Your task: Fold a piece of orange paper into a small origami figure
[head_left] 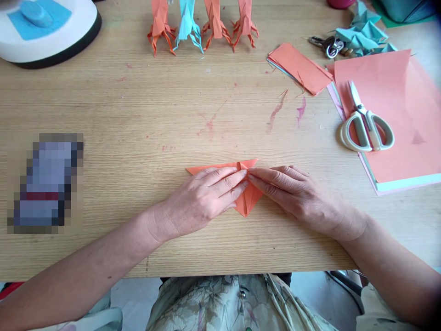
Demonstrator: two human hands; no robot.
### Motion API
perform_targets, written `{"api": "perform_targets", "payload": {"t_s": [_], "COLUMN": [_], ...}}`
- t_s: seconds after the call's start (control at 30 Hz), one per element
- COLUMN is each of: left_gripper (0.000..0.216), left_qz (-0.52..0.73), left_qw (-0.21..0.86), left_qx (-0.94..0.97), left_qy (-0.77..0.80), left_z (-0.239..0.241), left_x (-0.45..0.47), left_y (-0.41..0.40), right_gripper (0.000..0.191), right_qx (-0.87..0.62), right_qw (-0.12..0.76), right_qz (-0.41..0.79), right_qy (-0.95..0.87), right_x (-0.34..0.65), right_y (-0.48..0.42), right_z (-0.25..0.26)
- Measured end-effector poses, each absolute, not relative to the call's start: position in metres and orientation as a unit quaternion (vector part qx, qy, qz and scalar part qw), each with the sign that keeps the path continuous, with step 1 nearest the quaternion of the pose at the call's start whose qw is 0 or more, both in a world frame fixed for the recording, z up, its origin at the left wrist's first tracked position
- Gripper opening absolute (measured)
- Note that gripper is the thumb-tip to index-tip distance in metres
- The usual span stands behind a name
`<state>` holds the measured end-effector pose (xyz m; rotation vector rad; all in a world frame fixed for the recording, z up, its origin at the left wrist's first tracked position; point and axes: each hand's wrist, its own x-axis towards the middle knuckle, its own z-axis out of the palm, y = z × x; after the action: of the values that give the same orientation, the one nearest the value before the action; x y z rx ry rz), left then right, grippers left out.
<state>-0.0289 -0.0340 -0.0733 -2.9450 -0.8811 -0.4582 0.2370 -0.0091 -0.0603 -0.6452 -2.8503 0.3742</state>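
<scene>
A partly folded sheet of orange origami paper (252, 198) lies on the table in front of me. One long point sticks out to the left and a tip faces me. My left hand (203, 193) rests over its left side, fingers close together and pressing it down. From the other side, my right hand (299, 191) holds the fold at the middle, its fingertips meeting those of the left. Both hands cover much of the paper, so the thumbs and some creases are hidden.
Several finished origami figures (186, 23) stand at the back. Scissors (367, 124) lie on orange sheets (396, 161) at the right, near a stack of paper strips (299, 69) and keys (330, 46). A white appliance (79, 32) and a pixelated object (48, 184) are at left.
</scene>
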Motion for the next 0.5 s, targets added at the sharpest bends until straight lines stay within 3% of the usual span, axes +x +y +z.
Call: {"api": "perform_targets", "payload": {"t_s": [0.5], "left_gripper": [0.041], "left_qz": [-0.125], "left_qw": [0.001], "left_qx": [-0.952], "left_qy": [-0.279], "left_z": [-0.0749], "left_x": [-0.0298], "left_y": [-0.0351], "right_gripper": [0.064], "right_qx": [-0.22], "right_qw": [0.099], "right_qz": [0.122], "right_qy": [-0.963], "right_x": [0.2369], "right_y": [-0.0103], "right_z": [-0.0635]}}
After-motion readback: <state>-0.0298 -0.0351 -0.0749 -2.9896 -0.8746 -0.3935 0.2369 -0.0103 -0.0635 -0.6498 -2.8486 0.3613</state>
